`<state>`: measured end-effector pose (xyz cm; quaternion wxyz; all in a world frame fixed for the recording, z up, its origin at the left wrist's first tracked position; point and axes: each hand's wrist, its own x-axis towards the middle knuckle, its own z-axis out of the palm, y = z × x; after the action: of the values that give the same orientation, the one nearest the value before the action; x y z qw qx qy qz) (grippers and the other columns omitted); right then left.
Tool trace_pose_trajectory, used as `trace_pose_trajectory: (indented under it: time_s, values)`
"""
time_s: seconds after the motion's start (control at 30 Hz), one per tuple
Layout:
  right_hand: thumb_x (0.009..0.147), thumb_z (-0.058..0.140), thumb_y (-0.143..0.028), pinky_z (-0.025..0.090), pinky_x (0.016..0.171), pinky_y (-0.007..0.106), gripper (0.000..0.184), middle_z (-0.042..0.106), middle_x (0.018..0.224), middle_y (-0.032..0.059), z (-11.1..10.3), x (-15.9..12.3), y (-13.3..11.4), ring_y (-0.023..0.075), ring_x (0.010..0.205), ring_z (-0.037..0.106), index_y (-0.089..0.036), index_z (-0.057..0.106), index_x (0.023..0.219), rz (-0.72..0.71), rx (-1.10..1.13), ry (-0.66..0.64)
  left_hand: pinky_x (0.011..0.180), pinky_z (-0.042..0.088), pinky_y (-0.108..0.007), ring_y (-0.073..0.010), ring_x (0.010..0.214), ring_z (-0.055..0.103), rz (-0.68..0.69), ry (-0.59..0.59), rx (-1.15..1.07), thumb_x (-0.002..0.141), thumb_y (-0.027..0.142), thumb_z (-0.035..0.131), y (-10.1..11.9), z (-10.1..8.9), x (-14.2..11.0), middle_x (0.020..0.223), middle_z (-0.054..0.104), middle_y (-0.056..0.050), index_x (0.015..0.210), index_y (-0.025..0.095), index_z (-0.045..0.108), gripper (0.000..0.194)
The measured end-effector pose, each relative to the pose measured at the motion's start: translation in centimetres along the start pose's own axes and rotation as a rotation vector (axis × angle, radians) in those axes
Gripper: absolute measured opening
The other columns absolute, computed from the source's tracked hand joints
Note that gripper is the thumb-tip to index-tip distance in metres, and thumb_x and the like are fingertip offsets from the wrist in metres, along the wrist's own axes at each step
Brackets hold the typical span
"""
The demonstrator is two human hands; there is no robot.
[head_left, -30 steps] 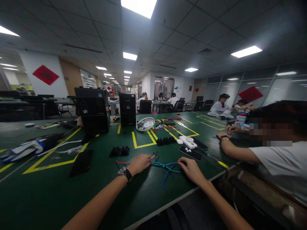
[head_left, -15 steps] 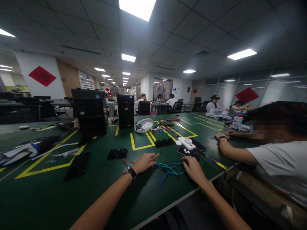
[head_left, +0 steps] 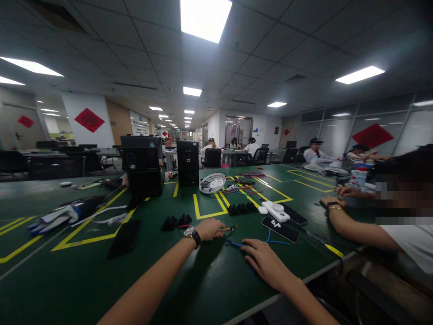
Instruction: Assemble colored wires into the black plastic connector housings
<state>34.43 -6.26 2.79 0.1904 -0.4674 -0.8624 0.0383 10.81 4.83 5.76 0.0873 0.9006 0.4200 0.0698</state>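
Here, on the dark green tabletop, we find thin blue plastic-coated wires running between the hands, one stretch at the left fingertips, another passing beneath the right fingers. The left hand, a round-faced wristwatch with a dark strap at its wrist, lies palm down with fingers bent; short red and yellow wire ends poke out past its fingertips. Whether it pinches them, we cannot tell. The right hand is spread and loose over the blue wires, palm down, gripping nothing that we can see; more blue lengths trail out to its right.

Just beyond the left hand, we log a black ridged plastic holder, with a red wire close by; a second black ridged holder sits ahead, between the hands. Beyond the right hand: white earbuds on a black phone, and behind them a white device with a round pad. Farther ahead of the left hand, we note a round white plastic grille, tilted. Well right of the right hand, a co-worker's hand rests.
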Motion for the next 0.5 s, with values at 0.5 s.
trace_pose_trajectory:
  time_s: [0.5]
  values:
    - [0.094, 0.038, -0.028, 0.04, 0.099, 0.042, 0.033, 0.057, 0.125, 0.0086, -2.2, -4.3, 8.7, 0.022, 0.117, 0.051, -0.024, 0.062, 0.115, 0.048, 0.017, 0.082, 0.085, 0.04, -0.041, -0.0272, 0.089, 0.061, -0.22, 0.211, 0.279, 0.088, 0.024, 0.043, -0.8, -9.8, -7.7, 0.087, 0.064, -0.012, 0.099, 0.022, 0.062, 0.022]
